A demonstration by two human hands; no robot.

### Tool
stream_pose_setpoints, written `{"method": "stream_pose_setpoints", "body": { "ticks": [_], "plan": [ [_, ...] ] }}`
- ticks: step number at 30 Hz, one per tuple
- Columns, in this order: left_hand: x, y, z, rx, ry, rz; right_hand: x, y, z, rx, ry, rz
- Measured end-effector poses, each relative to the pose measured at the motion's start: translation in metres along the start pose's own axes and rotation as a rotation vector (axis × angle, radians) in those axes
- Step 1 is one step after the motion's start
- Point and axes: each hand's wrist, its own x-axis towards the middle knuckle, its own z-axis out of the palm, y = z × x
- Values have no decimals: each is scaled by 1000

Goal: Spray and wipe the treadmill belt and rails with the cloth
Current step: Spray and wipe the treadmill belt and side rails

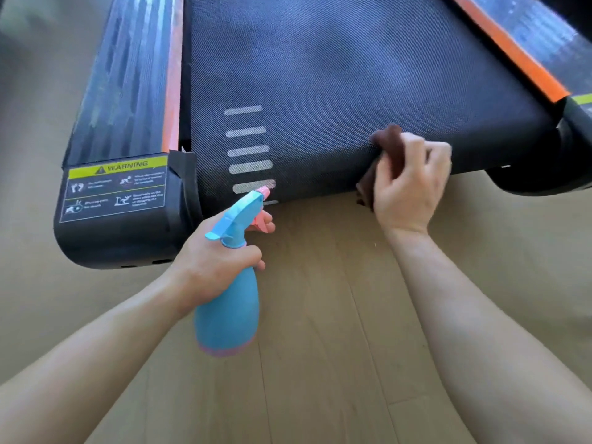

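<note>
Pale wood-plank floor [320, 315] runs beneath both hands, and the treadmill [320, 75] sits directly on it. Its rear end cap [121, 219], with a yellow warning label [117, 184], rests on the boards just left of the bottle grip.

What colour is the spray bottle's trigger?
Pink, on a light blue spray bottle held in the left hand. The head view shows it.

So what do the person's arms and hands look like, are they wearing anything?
Nothing is worn that shows. Both forearms are bare all the way to the bottom of the picture, with no sleeves in sight. The left hand and the right hand have no gloves, rings, watch or bracelet visible.
</note>
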Motion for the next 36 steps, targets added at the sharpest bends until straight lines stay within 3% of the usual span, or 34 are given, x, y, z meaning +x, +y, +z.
{"method": "stream_pose_setpoints", "body": {
  "ticks": [3,8,11,13,17,20,23,26,32,36],
  "plan": [
    [-4,0,-5,-24,3,1,-1,-6,2,54,25,95],
    [-16,4,-16,10,-44,-10,-50,-97,28,133,-207,-187],
    [-21,4,-24,70,-50,-10,-44,-98,27,8,-168,-363],
    [-22,1,-27,32,-28,-5,-25,-67,17,-84,-109,-323],
    [-23,-8,-24,2,7,-28,-6,-26,6,-106,-28,-76],
    [-25,-8,-20,-35,34,-28,-19,-52,15,-57,-74,-107],
    [-31,-3,-20,-15,-8,-18,-38,-94,28,-2,-132,-282],
    [-37,-5,-28,55,-19,-47,-42,-111,40,29,-130,-577],
    [-46,-20,-33,-13,19,-73,-8,-50,24,97,-239,-1073],
    [-50,-21,-26,-19,50,-130,-1,-49,26,111,-302,-1168]
  ]
}}
